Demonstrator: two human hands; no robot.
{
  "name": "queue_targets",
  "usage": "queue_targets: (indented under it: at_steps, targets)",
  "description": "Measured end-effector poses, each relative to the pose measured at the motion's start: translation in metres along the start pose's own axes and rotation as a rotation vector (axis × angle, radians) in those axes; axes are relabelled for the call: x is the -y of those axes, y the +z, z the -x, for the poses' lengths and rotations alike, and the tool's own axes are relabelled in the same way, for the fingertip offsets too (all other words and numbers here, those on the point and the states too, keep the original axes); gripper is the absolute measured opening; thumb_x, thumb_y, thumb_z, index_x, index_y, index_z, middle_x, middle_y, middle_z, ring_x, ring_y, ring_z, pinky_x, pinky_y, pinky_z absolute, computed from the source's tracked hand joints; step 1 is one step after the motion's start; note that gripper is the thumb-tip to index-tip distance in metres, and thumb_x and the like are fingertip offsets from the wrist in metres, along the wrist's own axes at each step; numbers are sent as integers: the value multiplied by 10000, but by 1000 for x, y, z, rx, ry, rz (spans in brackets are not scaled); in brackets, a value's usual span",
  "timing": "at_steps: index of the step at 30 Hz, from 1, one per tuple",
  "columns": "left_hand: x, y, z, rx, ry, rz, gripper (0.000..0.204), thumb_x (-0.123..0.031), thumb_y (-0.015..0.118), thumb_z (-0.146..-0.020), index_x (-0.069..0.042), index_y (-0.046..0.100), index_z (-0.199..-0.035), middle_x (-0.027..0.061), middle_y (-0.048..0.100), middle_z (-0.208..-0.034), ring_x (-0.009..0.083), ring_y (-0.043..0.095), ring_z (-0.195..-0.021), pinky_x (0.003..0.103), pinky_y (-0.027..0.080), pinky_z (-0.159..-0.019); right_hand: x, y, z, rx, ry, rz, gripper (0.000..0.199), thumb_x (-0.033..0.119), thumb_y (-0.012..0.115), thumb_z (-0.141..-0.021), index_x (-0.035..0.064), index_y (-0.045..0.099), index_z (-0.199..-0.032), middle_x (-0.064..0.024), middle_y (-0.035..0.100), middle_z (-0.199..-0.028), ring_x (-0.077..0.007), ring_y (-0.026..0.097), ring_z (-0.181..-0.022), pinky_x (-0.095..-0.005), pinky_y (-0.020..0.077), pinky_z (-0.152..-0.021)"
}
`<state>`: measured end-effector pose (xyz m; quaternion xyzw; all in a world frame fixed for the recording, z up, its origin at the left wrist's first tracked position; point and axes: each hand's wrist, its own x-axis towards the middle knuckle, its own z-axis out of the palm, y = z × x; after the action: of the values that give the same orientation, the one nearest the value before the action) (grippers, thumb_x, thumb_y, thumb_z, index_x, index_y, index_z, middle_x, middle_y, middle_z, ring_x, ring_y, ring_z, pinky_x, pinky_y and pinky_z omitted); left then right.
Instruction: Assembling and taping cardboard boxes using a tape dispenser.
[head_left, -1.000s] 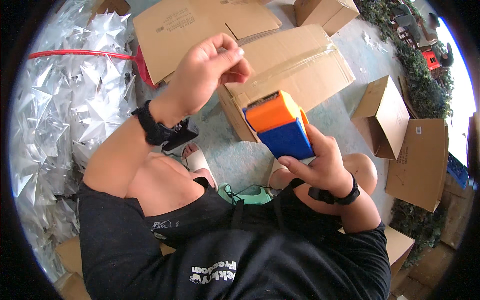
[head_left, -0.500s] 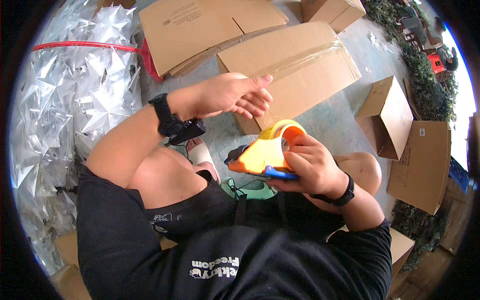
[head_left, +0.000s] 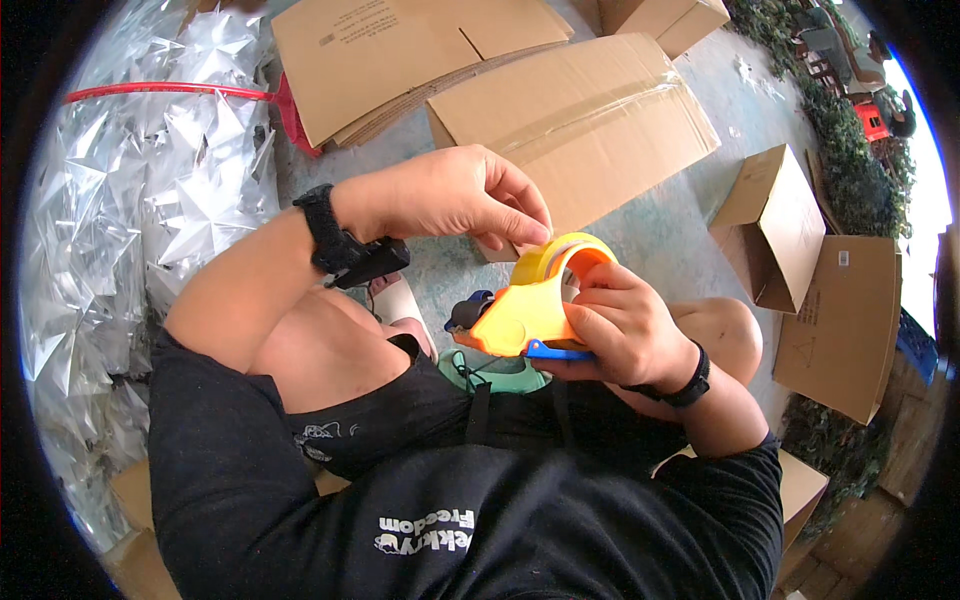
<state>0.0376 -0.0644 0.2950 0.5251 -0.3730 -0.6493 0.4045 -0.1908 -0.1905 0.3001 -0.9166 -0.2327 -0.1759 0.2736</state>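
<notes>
On the concrete floor (head_left: 640, 240), my right hand (head_left: 625, 330) grips the orange tape dispenser (head_left: 525, 310) while my left hand (head_left: 450, 195), off the taped cardboard box (head_left: 590, 120), now pinches its tape end.

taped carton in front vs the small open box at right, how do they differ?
The taped carton is closed, sealed with clear tape along its top; the small open box lies on its side with its mouth open. The taped carton looks bigger and lies flat. Both are plain brown cardboard on the concrete floor.
</notes>
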Motion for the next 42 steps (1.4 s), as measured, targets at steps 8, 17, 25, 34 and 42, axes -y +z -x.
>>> queue_targets:
  at_steps: [8,17,25,34,42]
  targets:
    - [11,5,-15,-136,132,105,176,-191,708,-922,-18,676,-936,30,686,-865,91,644,-791,219,531,-719,3,-9,-7,-44,227,-99,375,246,839,-743,9,598,-906,-95,568,-722,-287,592,-667,-383,497,-683]
    - [-14,-25,-3,-450,204,106,95,-135,610,-970,-48,592,-936,22,628,-777,104,625,-732,254,532,-696,22,-16,-7,-252,1087,-874,360,251,693,-938,-16,607,-1164,-34,657,-911,-60,570,-829,-256,489,-710]
    - [-9,-120,10,-802,276,-230,104,-162,633,-960,-70,628,-911,-22,613,-769,60,596,-698,227,530,-559,40,-22,4,-265,1241,-1081,315,256,623,-991,-42,618,-1095,-11,643,-889,-73,593,-769,-244,495,-688]
    - [52,-223,13,-1186,172,-178,230,-266,619,-976,-41,580,-999,40,656,-766,126,629,-630,286,550,-537,58,6,73,122,1291,-941,462,403,572,-1005,-47,651,-1072,-27,640,-838,-93,566,-772,-290,493,-718]
    - [56,-141,-4,-403,-748,-402,385,-393,526,-998,-37,673,-981,84,707,-931,202,700,-816,324,559,-656,70,-24,62,-31,1219,-956,388,327,639,-974,-49,634,-1069,-20,622,-841,-87,550,-782,-278,486,-718]
